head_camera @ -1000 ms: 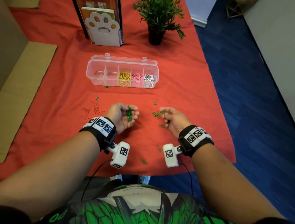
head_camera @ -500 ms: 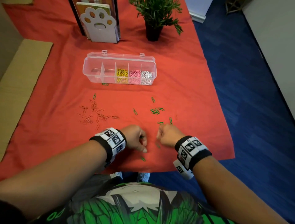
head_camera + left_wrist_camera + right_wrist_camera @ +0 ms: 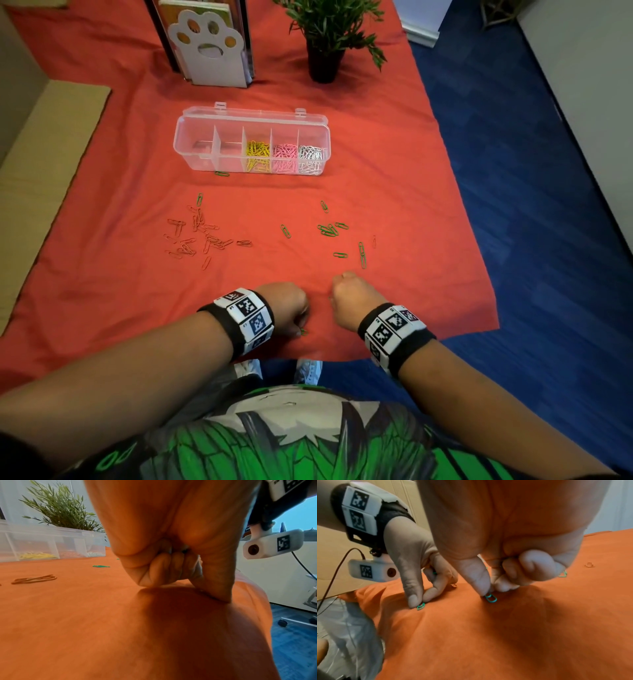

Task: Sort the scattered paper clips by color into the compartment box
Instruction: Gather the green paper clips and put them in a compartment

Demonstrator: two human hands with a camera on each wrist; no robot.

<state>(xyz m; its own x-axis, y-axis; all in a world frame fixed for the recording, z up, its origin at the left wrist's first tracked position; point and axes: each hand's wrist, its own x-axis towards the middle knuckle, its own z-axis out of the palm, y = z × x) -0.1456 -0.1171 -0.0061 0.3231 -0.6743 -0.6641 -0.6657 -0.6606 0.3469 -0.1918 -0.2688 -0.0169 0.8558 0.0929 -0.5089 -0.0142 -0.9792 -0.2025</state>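
In the right wrist view, my left hand pinches a green paper clip that lies on the red cloth near the table's front edge. Its other fingers are curled, and a bit of green shows inside them. My right hand pinches another green clip against the cloth between thumb and forefinger. From the head view both hands are knuckles up, close together. The clear compartment box holds yellow, pink and white clips; its two left compartments look empty. Loose green clips and red clips lie between.
A potted plant and a paw-shaped book stand are behind the box. Cardboard lies along the left side. The cloth's front edge runs just under my wrists, and blue floor lies to the right.
Both hands have come back from mid-table to the front edge and turned palms down. The left held green clips in an upturned palm; now each hand pinches a clip on the cloth.
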